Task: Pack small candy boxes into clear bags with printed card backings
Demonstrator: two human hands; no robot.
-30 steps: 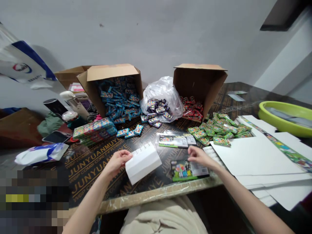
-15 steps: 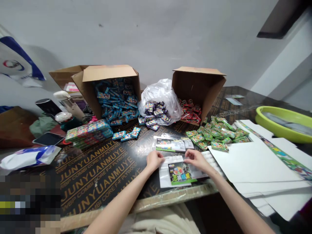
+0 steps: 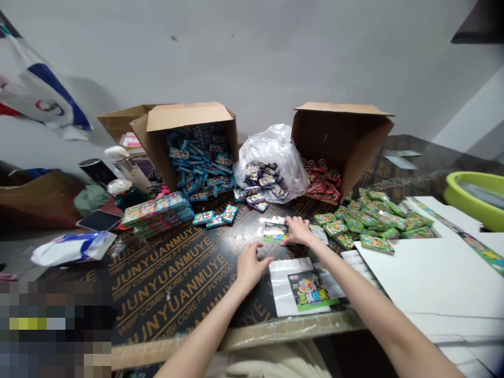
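Reaching past the flat black-and-green printed near packet (image 3: pixel 310 290), the bare right hand (image 3: pixel 298 230) is extended to a far packet (image 3: pixel 273 231), flat, black-and-green and apparently film-wrapped, found beyond the near packet and to its left. The right end of the far packet is covered by the hand. Right thumb and forefinger are curved apart about its long edges; whether it is pinched cannot be told. The bare left hand (image 3: pixel 251 265) is held to the left of the near packet and slightly beyond; thumb and forefinger are spread, with nothing seen between them. A smooth white sheet (image 3: pixel 280 296) is seen at the left of the near packet; whether the packet is laid on it or inside it cannot be told.

Handling, as judged: the far packet is best taken lightly by its edges, so that the print is not creased. It should be checked that only one piece is picked up. Lifting clear is better than sliding, and the near packet should not be brushed by the right forearm. Room should be left for the heaped green rectangular packets (image 3: pixel 378 215), lying beyond the near packet and to its right.
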